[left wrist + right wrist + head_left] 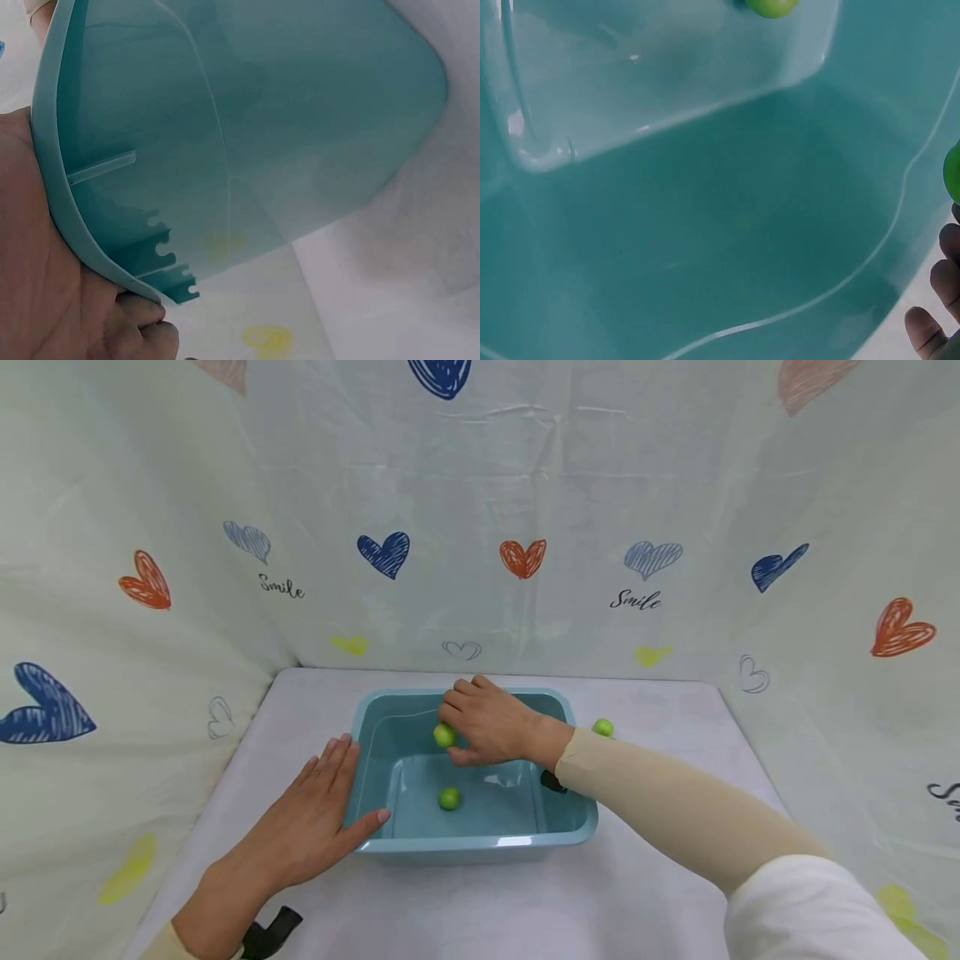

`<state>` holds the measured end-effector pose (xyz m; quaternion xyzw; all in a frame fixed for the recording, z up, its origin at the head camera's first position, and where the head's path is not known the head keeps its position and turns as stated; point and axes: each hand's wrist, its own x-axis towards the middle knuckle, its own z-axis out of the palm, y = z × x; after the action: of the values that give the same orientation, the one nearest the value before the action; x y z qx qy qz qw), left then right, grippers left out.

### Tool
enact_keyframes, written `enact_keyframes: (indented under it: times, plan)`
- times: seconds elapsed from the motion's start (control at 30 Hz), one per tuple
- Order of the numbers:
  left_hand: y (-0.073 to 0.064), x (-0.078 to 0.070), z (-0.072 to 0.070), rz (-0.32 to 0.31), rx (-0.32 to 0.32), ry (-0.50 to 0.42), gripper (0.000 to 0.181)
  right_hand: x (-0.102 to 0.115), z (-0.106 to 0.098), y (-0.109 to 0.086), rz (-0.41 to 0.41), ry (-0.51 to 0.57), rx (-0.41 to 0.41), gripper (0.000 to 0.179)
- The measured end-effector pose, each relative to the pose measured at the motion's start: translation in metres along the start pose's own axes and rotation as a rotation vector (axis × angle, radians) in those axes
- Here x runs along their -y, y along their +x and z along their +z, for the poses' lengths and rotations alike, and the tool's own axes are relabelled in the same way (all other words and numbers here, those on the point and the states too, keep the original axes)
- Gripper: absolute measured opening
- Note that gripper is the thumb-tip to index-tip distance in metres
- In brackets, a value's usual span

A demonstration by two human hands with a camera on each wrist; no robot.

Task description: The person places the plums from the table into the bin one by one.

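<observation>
A light blue plastic basin [480, 843] stands on the table. My right hand [491, 722] reaches over it and holds a small round green fruit [444, 735], like a lime, at its fingertips. That held fruit [952, 174] shows at the right edge of the right wrist view, against the index finger. On the basin floor lies a second green fruit [449, 798], also seen as a fruit [772, 4] in the right wrist view. With its fingers straight, my left hand [311, 814] rests on the basin's left rim; its palm [37, 255] touches the rim in the left wrist view.
Outside the basin, a third green fruit [603, 727] lies on the white table [660, 877], just beyond the right forearm. A white cloth with printed hearts [522, 558] hangs behind and at both sides. The basin's raised walls surround the fruit inside.
</observation>
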<state>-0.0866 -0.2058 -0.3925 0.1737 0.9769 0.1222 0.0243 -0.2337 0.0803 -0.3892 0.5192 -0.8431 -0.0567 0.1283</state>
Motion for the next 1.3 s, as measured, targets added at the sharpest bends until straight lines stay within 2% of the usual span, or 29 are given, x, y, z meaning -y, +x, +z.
enact_keyframes:
  times: [0.23,0.43,1.3]
  plan:
    - [0.0,0.0,0.001,0.003,-0.006,0.0,0.104,0.001,0.01,-0.002,0.006,0.017,0.03,0.036]
    - [0.0,0.0,0.001,0.003,-0.011,-0.002,0.104,0.001,0.017,-0.004,0.007,0.027,0.015,0.036]
    - [0.0,0.001,0.002,-0.005,-0.002,-0.02,0.105,0.0,0.021,-0.003,-0.028,0.048,0.021,0.033]
